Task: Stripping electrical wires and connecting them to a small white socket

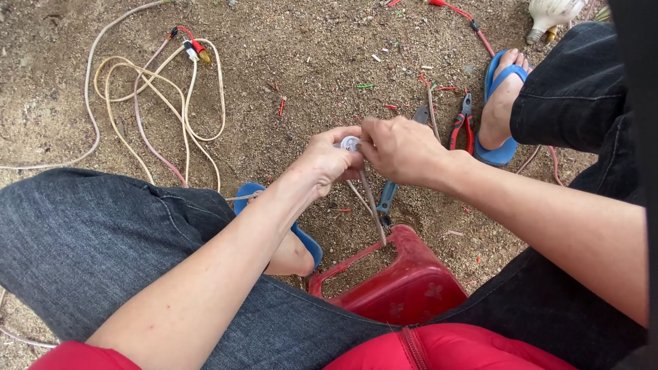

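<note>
At the upper left of the frame a loose coil of pale cable (161,103) lies on the sandy ground (301,48), its red and white clip ends (194,48) resting at the top of the loops. Lower left, the person's knee in dark jeans (89,240) fills the corner, and beside it a foot in a blue sandal (305,243) sits on the dirt. Just left of centre, the left hand (329,163) is closed, its fingers pinching a small white round fitting (350,143) from the side. The right hand (401,147) meets it from the right, fingers curled narrow and pressed onto the same fitting, so both hands grip it together in the middle of the frame, above the ground. A thin tan wire (373,209) hangs from the fitting down toward a red plastic stool (404,281) at the bottom centre, its end touching the stool's rim. Behind the wire a tool with a blue handle (388,195) lies on the ground. To the right of the hands, red-handled pliers (462,123) rest on the dirt, near the other foot in a blue sandal (500,103). Short red wire scraps (389,107) lie scattered about. At the upper right edge a white bulb (548,17) lies on the ground.
</note>
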